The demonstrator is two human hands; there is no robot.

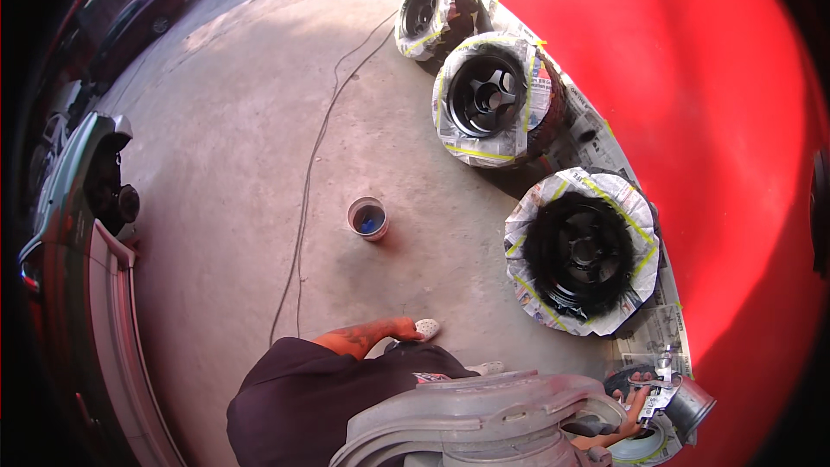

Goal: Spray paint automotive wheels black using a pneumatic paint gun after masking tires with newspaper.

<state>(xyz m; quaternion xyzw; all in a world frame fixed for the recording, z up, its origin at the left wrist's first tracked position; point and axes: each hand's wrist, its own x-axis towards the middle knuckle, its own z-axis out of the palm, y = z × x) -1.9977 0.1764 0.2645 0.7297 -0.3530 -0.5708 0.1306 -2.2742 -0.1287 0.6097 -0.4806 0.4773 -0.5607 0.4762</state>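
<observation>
My right hand (638,406) grips a silver spray gun with a metal cup (692,402) at lower right, over a newspaper-masked wheel (640,448), partly hidden. My left hand (404,329) is low at lower centre, near my white shoe (427,329); whether its fingers are closed I cannot make out. Grey plastic gear (467,419) close to the camera hides much of my lower body. Ahead to the right stands a wheel with a black rim (581,251), wrapped in newspaper and yellow tape. Two similar wheels (484,99) (419,17) stand beyond it along the red wall.
A small bucket (367,233) with dark blue contents stands on the concrete floor (233,173). Cables (316,151) run lengthwise left of it. A car (60,259) fills the left edge, a dark red car (143,22) behind it. Newspaper (588,138) lines the foot of the red wall (726,138).
</observation>
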